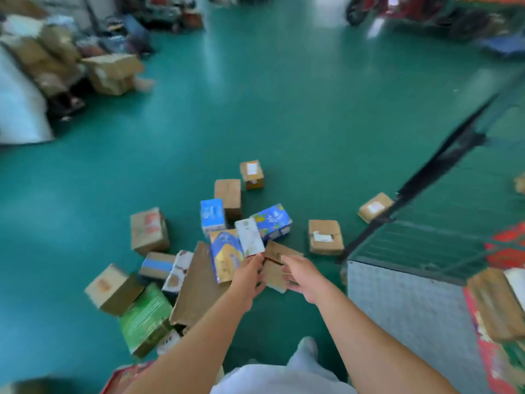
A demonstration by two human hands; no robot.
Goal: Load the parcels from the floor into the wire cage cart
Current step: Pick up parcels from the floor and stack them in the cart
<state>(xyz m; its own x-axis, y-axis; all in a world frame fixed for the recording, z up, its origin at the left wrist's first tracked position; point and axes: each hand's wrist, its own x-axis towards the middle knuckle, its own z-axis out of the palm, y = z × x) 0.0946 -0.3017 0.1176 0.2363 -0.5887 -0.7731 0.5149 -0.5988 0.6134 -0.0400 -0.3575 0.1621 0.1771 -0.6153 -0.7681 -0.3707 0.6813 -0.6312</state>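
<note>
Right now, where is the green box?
In the head view, the green box lies on the floor at lower left, between a brown carton and a long flat cardboard parcel.

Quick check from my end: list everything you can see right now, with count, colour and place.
Parcels on floor: over a dozen, mostly brown, some blue, white, green; clustered centre.
Small brown box: one, gripped between both hands.
Wire cage cart: one, dark frame, right; a few brown and red parcels already inside.
Floor: green.
Box stacks: brown, blurred, far left.
Vehicles: red, blurred, far right.
Red carton: one, bottom edge.
Left hand: on the small brown box.
Right hand: on the same box.
</note>
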